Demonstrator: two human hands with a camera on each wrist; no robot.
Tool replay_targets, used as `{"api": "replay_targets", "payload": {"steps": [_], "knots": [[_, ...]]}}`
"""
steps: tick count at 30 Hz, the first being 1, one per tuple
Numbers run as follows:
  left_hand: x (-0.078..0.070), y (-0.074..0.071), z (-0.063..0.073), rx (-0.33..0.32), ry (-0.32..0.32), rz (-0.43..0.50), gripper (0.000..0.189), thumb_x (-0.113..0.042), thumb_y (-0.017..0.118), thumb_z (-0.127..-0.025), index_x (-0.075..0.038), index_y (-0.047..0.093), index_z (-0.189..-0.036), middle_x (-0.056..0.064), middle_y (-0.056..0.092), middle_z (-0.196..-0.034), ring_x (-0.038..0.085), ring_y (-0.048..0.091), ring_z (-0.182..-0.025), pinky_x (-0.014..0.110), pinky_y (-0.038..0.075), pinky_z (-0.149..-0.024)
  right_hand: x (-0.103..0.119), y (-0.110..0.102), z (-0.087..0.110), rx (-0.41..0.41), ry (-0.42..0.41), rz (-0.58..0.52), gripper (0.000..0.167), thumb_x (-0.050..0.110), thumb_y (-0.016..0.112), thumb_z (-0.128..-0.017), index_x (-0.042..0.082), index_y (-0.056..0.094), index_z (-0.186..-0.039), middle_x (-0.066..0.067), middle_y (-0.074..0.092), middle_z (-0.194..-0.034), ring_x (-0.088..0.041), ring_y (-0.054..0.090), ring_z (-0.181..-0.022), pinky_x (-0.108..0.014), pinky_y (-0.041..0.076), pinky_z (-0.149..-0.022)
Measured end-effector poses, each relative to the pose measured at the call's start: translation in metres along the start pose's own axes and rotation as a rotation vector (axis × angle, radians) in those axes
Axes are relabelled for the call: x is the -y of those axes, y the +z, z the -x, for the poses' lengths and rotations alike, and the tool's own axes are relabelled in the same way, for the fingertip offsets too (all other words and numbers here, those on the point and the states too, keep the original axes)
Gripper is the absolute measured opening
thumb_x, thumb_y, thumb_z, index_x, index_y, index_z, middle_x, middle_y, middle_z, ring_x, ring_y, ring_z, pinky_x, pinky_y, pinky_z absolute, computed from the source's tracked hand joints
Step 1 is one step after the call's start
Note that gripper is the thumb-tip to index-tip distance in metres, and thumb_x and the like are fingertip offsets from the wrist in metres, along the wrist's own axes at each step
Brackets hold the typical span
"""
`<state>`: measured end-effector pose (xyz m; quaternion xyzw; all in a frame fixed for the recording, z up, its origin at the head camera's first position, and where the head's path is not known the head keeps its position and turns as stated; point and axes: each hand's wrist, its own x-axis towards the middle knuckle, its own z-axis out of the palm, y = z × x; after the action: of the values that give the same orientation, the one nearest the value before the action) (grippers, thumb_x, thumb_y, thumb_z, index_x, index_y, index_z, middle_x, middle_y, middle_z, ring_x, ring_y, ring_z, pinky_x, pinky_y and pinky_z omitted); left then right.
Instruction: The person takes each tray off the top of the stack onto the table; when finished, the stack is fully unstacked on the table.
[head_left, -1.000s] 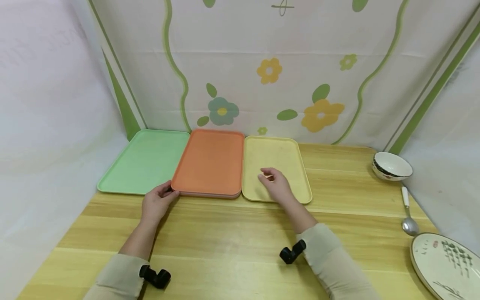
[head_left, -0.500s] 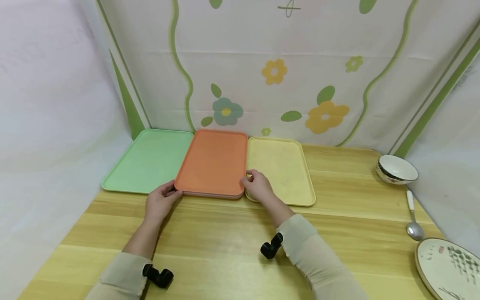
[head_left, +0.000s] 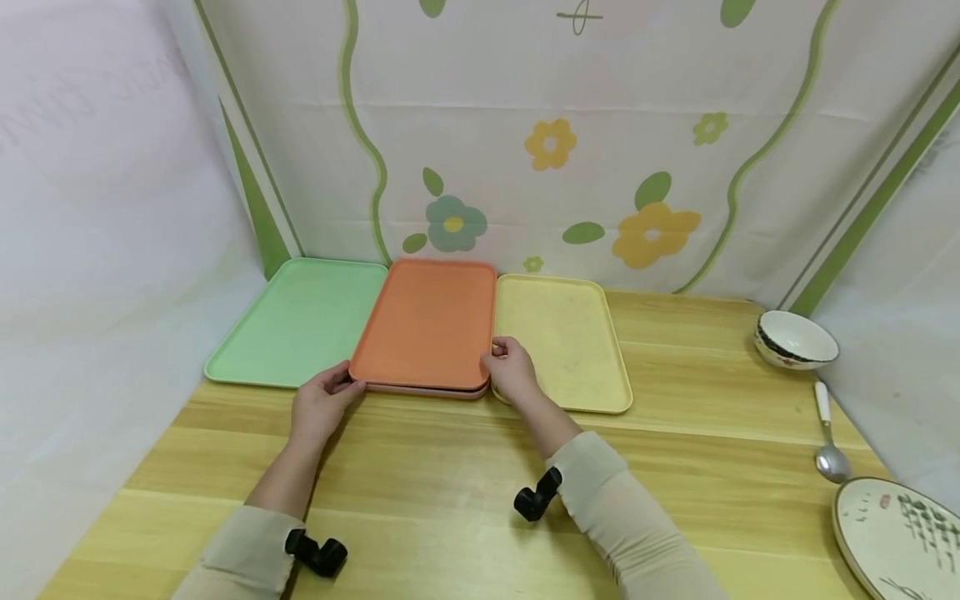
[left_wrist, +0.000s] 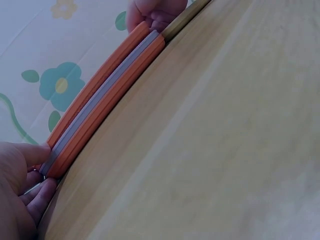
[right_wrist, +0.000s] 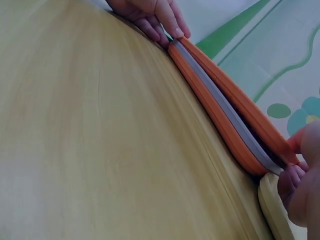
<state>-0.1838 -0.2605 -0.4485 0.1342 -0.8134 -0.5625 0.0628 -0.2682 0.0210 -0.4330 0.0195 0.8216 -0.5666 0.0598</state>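
Observation:
A stack of trays stands mid-table: an orange tray (head_left: 423,325) on top, a thin greyish-lilac tray (left_wrist: 102,95) below it, and another orange tray (right_wrist: 220,117) at the bottom. My right hand (head_left: 513,371) pinches the top tray's near right corner between thumb and fingers. That corner is raised, and a dark gap opens beneath it in the right wrist view. At the near left corner, my left hand (head_left: 321,404) holds the top tray's edge, thumb in front and fingers at the side. The left end of the stack stays closely together.
Left of the stack lies a green tray (head_left: 300,321), right of it a yellow tray (head_left: 570,333) partly under my right hand. Far right are a bowl (head_left: 797,337), a spoon (head_left: 831,458) and an oval plate (head_left: 896,533). A flowered cloth (head_left: 480,108) hangs behind.
My right hand has moved left from over the yellow tray to the stack's near right corner and raised the top orange tray slightly there. The left hand has stayed at its corner.

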Motion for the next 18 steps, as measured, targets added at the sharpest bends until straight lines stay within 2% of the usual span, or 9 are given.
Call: {"api": "replay_targets", "payload": {"steps": [5, 11, 16, 18], "knots": [[-0.001, -0.001, 0.002, 0.004, -0.011, -0.009, 0.058, -0.025, 0.067, -0.094, -0.003, 0.047, -0.144, 0.020, 0.054, -0.141, 0.033, 0.057, -0.124, 0.001, 0.045, -0.076, 0.009, 0.003, 0.002, -0.048, 0.000, -0.061, 0.044, 0.012, 0.058, -0.089, 0.002, 0.053, -0.132, -0.011, 0.057, -0.107, -0.019, 0.055, -0.093, -0.024, 0.048, -0.074], [-0.002, 0.000, 0.002, -0.001, -0.021, 0.010, 0.057, -0.023, 0.067, -0.094, -0.003, 0.048, -0.144, 0.018, 0.055, -0.141, 0.029, 0.057, -0.123, 0.002, 0.046, -0.076, 0.011, 0.007, 0.002, 0.001, 0.016, -0.095, 0.052, 0.011, 0.056, -0.092, 0.006, 0.041, -0.141, -0.011, 0.060, -0.099, -0.015, 0.053, -0.075, -0.022, 0.045, -0.060], [-0.002, 0.000, 0.002, -0.003, -0.007, 0.009, 0.057, -0.022, 0.067, -0.094, -0.002, 0.048, -0.143, 0.019, 0.055, -0.141, 0.030, 0.058, -0.122, 0.002, 0.045, -0.076, 0.008, 0.010, 0.000, 0.020, 0.021, -0.111, 0.059, 0.010, 0.057, -0.094, 0.010, 0.035, -0.148, -0.006, 0.055, -0.090, -0.013, 0.048, -0.067, -0.022, 0.042, -0.056], [-0.003, 0.000, 0.002, -0.004, -0.001, 0.006, 0.057, -0.022, 0.068, -0.094, -0.002, 0.048, -0.143, 0.020, 0.054, -0.141, 0.024, 0.061, -0.119, 0.001, 0.045, -0.076, 0.006, 0.010, -0.001, 0.019, 0.024, -0.120, 0.059, 0.011, 0.057, -0.095, 0.011, 0.034, -0.149, -0.005, 0.055, -0.088, -0.013, 0.048, -0.066, -0.022, 0.041, -0.055]]}}
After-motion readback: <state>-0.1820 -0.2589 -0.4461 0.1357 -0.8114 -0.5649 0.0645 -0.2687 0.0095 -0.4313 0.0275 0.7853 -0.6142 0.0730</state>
